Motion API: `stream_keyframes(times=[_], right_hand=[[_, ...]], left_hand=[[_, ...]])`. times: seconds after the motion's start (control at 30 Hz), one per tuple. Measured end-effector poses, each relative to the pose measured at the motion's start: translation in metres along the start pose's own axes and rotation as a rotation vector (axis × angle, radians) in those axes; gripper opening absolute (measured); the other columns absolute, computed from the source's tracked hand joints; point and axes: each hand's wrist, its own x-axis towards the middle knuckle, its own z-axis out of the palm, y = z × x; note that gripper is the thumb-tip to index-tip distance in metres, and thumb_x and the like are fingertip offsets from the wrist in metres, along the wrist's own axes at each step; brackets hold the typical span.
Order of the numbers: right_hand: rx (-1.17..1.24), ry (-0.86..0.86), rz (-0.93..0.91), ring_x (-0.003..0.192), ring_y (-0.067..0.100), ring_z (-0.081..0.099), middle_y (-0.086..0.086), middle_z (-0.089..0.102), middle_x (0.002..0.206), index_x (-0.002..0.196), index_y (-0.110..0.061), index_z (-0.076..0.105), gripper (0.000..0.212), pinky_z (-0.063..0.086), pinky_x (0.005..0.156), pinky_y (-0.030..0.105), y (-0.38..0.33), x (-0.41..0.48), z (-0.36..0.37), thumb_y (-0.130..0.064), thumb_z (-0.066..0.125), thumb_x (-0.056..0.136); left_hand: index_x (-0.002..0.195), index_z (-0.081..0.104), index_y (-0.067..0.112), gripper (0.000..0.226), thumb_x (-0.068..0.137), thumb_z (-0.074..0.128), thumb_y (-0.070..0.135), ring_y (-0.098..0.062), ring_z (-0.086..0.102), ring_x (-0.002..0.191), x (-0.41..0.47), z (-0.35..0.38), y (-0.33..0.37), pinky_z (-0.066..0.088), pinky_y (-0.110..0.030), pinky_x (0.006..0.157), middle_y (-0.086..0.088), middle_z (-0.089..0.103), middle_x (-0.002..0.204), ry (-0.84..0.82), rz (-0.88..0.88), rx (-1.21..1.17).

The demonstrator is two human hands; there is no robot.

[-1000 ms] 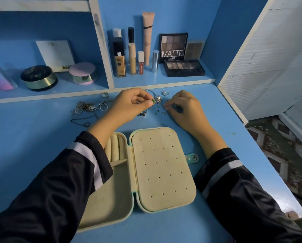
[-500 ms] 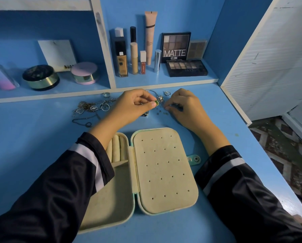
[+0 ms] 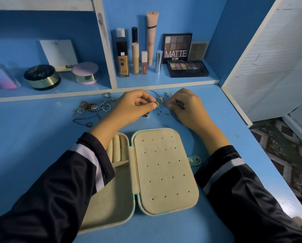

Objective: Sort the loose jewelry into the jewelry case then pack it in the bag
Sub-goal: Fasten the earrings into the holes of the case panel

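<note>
**Above the open case: both hands at the loose jewelry**

Just past the case's far edge, your left hand [image 3: 134,106] pinches a small green-stoned piece [image 3: 155,103] between thumb and forefinger, lifted off the blue desk [image 3: 24,137]. Your right hand [image 3: 187,106] sits close beside it, fingers curled down over something small and dark; you cannot tell whether they grip it. Between the two hands lie a silver cluster [image 3: 161,99] and a scatter of tiny studs [image 3: 160,112].

To the left of your left hand, a tangle of chains and rings [image 3: 90,107] spreads over the desk, with one ring [image 3: 107,94] apart near the shelf edge. Another ring [image 3: 167,93] lies just beyond your right knuckles.

Nearer you, the jewelry case [image 3: 164,172] lies open flat: the right half shows a cream panel with rows of holes, and the left half holds ring rolls [image 3: 116,149]. Your left sleeve [image 3: 59,190] covers much of that left half. A snap tab [image 3: 195,160] sticks out on the right.

On the shelf behind stand a foundation bottle [image 3: 123,64], a tall pink tube [image 3: 152,37], a MATTE palette [image 3: 177,48], an open eyeshadow palette [image 3: 188,69], a black-and-gold jar [image 3: 41,77] and a pink jar [image 3: 86,72].
</note>
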Motion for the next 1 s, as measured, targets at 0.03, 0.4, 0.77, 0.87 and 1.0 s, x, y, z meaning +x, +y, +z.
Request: stream_keyframes(times=[0.03,0.4,0.77,0.87,1.0], right_hand=[[0.021,0.009,0.008,0.085,0.013,0.05,-0.001,0.058,0.092,0.088,-0.01,0.072,0.01,0.034,0.074,0.004,-0.001,0.0,-0.001,-0.002,0.067,0.086],[0.333,0.123,0.155,0.067,0.001,0.049,-0.007,0.06,0.078,0.086,-0.016,0.069,0.008,0.037,0.066,0.013,-0.018,-0.014,-0.005,-0.01,0.066,0.09],[0.997,0.193,0.372,0.076,0.014,0.053,-0.003,0.064,0.078,0.085,-0.017,0.07,0.013,0.042,0.069,0.022,-0.038,-0.056,-0.007,-0.007,0.064,0.09],[1.038,0.187,0.42,0.073,0.011,0.055,-0.003,0.064,0.076,0.089,-0.01,0.067,0.008,0.044,0.067,0.018,-0.043,-0.069,-0.007,-0.005,0.062,0.091],[1.067,0.203,0.436,0.071,0.012,0.057,0.004,0.066,0.078,0.088,-0.006,0.066,0.008,0.048,0.066,0.016,-0.049,-0.082,-0.006,-0.001,0.061,0.09]], left_hand=[[0.089,0.068,0.02,0.007,0.087,0.073,0.016,-0.002,0.063,0.075,0.0,0.0,0.001,0.051,-0.017,0.071,0.003,0.071,0.085,0.001,-0.001,-0.003],[0.091,0.069,0.02,0.007,0.087,0.073,0.016,-0.006,0.067,0.085,-0.01,-0.004,0.015,0.052,-0.016,0.074,-0.004,0.074,0.095,-0.006,-0.022,-0.12],[0.09,0.067,0.022,0.013,0.088,0.07,0.009,-0.008,0.068,0.086,-0.048,-0.002,0.027,0.053,-0.018,0.084,0.001,0.073,0.092,0.018,0.049,-0.18],[0.094,0.069,0.026,0.015,0.089,0.07,0.011,-0.007,0.069,0.091,-0.059,0.0,0.027,0.053,-0.018,0.087,0.006,0.073,0.093,0.032,0.082,-0.155],[0.093,0.07,0.029,0.019,0.089,0.07,0.01,0.0,0.066,0.087,-0.072,0.008,0.027,0.052,-0.018,0.083,0.015,0.071,0.09,0.058,0.142,-0.125]])
